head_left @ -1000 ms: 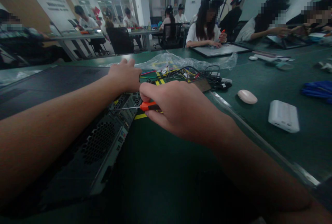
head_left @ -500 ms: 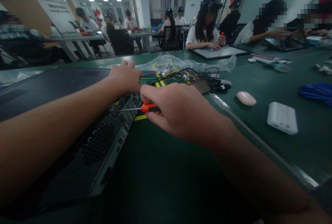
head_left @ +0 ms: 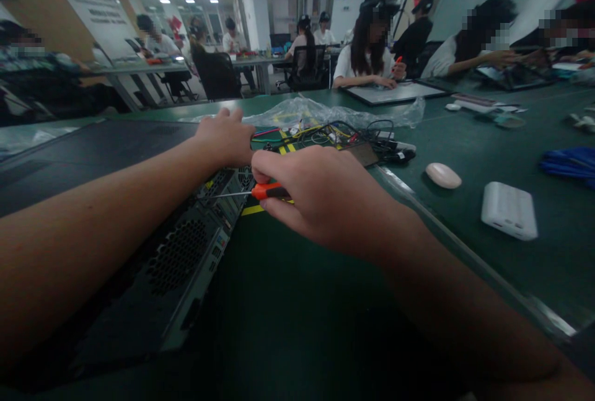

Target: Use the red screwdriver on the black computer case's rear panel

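A black desktop computer case (head_left: 116, 141) lies on its side at the left, its rear panel with vents and ports turned toward the middle. At the far corner of the case, my left hand (head_left: 227, 137) bears down with bent fingers closed over it; the fingertips are hidden. My right hand (head_left: 320, 196) is closed round the orange and black handle of a screwdriver (head_left: 266, 191). Its thin shaft points left, level, with the tip at the rear panel near the slot covers. Whether the tip sits in a screw is too small to tell.
Tangled cables (head_left: 344, 134) and clear plastic wrap (head_left: 302, 110) lie beyond my hands. To the right are a pale oval object (head_left: 443, 175), a white box-shaped device (head_left: 509, 210) and a blue bundle (head_left: 569, 165). Across the green table (head_left: 288, 302), people work on flat panels.
Both hands and the screwdriver hold nearly the same place against the case. The view has shifted very slightly.
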Demonstrator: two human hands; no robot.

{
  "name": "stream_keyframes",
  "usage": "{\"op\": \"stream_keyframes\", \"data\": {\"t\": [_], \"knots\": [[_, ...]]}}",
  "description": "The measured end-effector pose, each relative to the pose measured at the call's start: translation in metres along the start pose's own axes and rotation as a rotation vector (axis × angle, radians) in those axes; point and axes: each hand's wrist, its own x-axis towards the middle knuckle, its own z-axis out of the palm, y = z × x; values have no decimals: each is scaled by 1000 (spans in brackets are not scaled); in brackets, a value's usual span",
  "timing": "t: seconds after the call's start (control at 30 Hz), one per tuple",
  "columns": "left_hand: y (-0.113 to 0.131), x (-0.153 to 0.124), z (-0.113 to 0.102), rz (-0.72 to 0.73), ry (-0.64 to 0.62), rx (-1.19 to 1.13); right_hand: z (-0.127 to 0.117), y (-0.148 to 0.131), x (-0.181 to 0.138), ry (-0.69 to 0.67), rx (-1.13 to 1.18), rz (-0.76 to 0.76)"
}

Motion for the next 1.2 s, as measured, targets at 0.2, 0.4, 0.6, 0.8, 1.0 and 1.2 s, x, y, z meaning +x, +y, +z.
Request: {"op": "stream_keyframes", "data": {"t": [0.2,0.4,0.6,0.8,1.0,1.2], "knots": [[2,-3,-2,-10,-2,-13,-3,0,1,8,38,6],[2,-2,-3,15,-4,19,-2,-5,1,-15,66,21],[-1,-3,-5,48,-24,23,2,-4,0,12,34,-25],[-2,-4,-5,70,-3,-22,2,-4,1,10,8,-14],[-1,-8,-8,70,-10,1,2,-5,2,8,13,-15],[-2,-3,-2,58,-2,28,5,-6,1,-2,-2,-34]]}}
